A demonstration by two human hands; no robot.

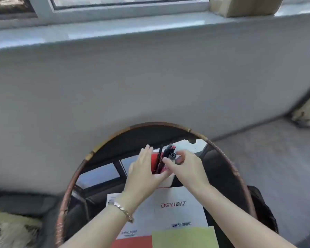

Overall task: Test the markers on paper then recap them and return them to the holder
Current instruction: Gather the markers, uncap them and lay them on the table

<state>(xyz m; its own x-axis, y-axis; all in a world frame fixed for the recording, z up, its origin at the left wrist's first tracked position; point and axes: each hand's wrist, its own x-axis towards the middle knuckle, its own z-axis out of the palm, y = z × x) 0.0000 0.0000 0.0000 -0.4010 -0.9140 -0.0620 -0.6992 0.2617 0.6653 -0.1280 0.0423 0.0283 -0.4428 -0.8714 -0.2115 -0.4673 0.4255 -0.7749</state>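
Observation:
A red and white holder stands on the round glass table, with several dark markers leaning in it. My left hand wraps the holder's left and front side. My right hand is at the holder's right, its fingers pinched around a marker's grey end. In front of the holder lies a white sheet printed DEYI, and a pale green paper overlaps its near edge.
The table has a woven brown rim. Behind it rises a grey wall under a window sill with a cardboard box. Furry cushions lie at the lower left and far right.

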